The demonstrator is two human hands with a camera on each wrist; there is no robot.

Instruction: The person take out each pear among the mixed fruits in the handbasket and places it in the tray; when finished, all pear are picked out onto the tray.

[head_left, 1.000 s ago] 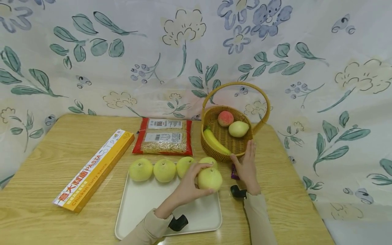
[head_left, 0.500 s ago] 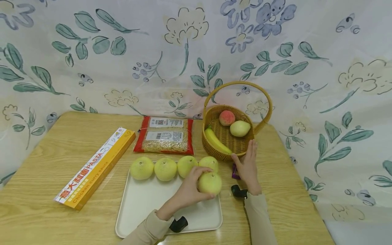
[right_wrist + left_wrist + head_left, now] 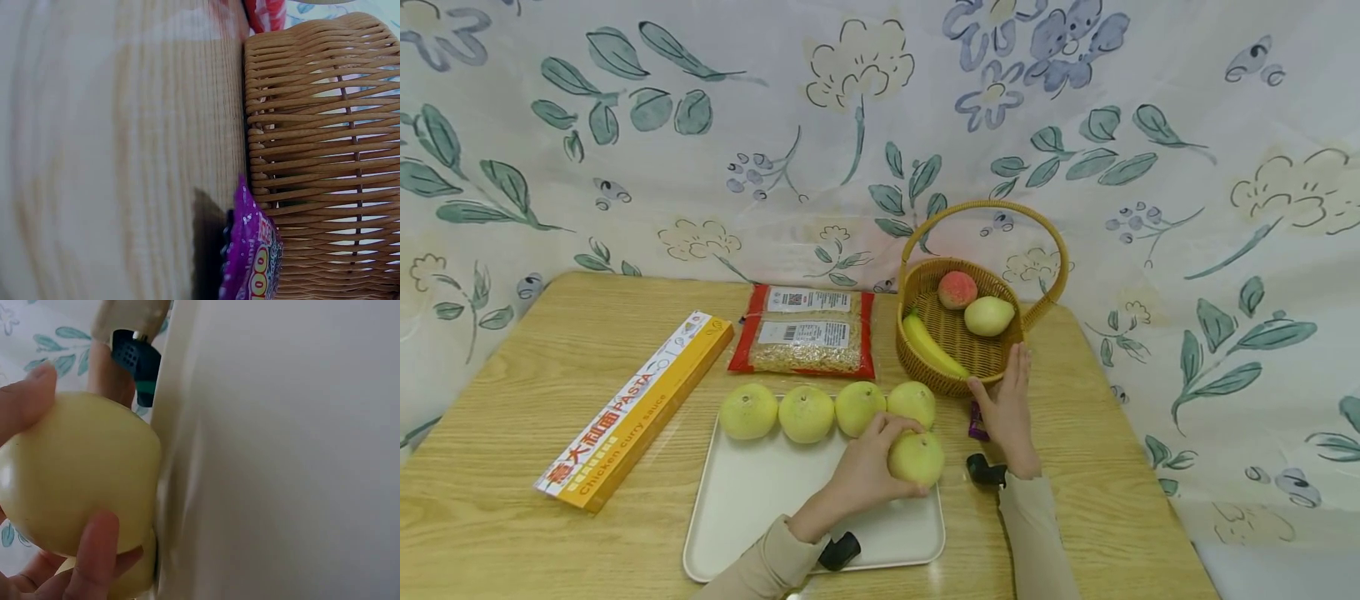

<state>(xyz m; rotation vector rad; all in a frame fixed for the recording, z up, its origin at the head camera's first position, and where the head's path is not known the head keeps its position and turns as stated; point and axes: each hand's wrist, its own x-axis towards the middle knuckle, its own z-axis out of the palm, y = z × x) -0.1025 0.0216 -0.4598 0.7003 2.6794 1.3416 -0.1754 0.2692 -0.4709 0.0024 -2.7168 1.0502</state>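
My left hand grips a round yellow-green fruit at the right side of the white tray. In the left wrist view, fingers and thumb curl round that pale fruit. Several similar fruits stand in a row along the tray's back edge, such as the leftmost fruit. My right hand has its fingers straight against the front right of the wicker basket. Inside the basket lie a peach, a pale yellow fruit and a banana. The right wrist view does not show the fingers.
A small purple packet lies in front of the basket, beside the right hand. Behind the tray is a red-edged clear food bag. A long orange-and-white pasta box lies at the left. Floral cloth hangs behind the table.
My left hand has moved slightly toward me and lower with the fruit, away from the back row. The right hand has stayed at the basket.
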